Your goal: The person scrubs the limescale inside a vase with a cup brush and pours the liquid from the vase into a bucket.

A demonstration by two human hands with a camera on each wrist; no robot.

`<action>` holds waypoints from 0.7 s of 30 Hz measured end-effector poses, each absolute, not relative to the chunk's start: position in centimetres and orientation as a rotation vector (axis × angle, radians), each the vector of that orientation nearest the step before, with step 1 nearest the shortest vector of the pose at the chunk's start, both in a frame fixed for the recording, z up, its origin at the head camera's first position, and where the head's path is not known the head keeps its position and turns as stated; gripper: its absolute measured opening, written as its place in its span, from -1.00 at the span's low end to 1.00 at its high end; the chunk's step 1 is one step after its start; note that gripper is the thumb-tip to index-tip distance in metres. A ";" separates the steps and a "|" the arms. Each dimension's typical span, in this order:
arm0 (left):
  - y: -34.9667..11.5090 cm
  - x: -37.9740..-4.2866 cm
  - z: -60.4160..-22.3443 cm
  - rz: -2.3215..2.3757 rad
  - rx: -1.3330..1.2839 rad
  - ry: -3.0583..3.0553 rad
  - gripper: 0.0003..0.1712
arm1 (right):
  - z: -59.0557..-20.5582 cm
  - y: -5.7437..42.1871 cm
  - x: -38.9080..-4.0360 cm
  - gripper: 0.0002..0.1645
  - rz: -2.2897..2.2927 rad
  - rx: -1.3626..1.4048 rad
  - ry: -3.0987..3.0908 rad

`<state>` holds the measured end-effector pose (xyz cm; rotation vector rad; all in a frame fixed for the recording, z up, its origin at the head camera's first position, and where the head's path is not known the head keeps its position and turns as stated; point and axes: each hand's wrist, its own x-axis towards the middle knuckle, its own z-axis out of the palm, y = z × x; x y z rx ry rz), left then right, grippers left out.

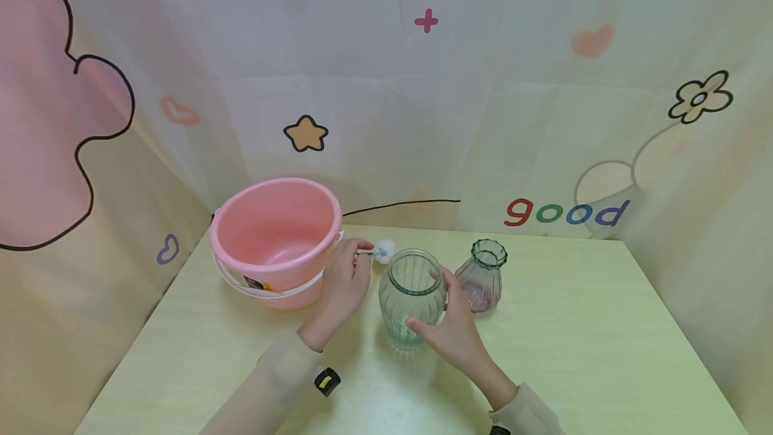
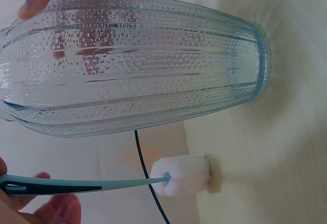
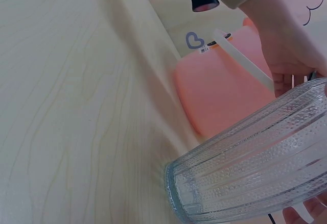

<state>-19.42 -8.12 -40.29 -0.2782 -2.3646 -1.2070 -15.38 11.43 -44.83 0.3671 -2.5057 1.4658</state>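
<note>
A clear greenish ribbed glass vase [image 1: 398, 307] stands upright in the middle of the table. My right hand [image 1: 455, 331] holds it from the right side, the thumb on the near face and the fingers toward the back. Left of the vase, my left hand [image 1: 345, 277] pinches the teal and dark handle of a sponge brush [image 2: 76, 184]. The brush's white sponge head [image 2: 181, 175] is low near the tabletop behind the vase; contact with the table is hard to tell. Droplet-like bumps cover the vase glass in the left wrist view.
A pink bucket [image 1: 274, 220] with a white handle stands at the back left, beside my left hand. Just right of the held vase is a smaller glass vase [image 1: 480, 280] with a wavy rim and purplish base. A printed curtain [image 1: 386, 119] hangs behind the pale wooden table [image 1: 580, 348].
</note>
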 end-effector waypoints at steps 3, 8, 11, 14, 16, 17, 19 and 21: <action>-8.4 -18.9 -40.5 -1.222 -0.232 -2.403 -0.65 | -45.0 11.4 -15.4 0.18 1.470 0.363 -2.512; -8.8 -18.5 -40.9 -1.193 -0.183 -2.445 -0.64 | -45.0 11.5 -15.4 0.18 1.469 0.373 -2.508; -8.9 -18.2 -41.0 -1.174 -0.160 -2.471 -0.67 | -44.9 11.5 -15.4 0.18 1.465 0.383 -2.499; -9.0 -17.9 -41.1 -1.179 -0.148 -2.500 -0.69 | -45.0 11.5 -15.5 0.17 1.461 0.393 -2.493; -9.1 -17.7 -41.3 -1.196 -0.141 -2.507 -0.70 | -45.0 11.6 -15.5 0.17 1.459 0.399 -2.490; -9.2 -17.7 -41.4 -1.203 -0.140 -2.507 -0.71 | -45.0 11.6 -15.5 0.17 1.458 0.402 -2.488; -9.3 -17.5 -41.7 -1.216 -0.139 -2.502 -0.71 | -45.0 11.6 -15.5 0.17 1.457 0.405 -2.487; -9.5 -17.4 -41.9 -1.225 -0.139 -2.496 -0.73 | -44.9 11.6 -15.5 0.17 1.455 0.408 -2.486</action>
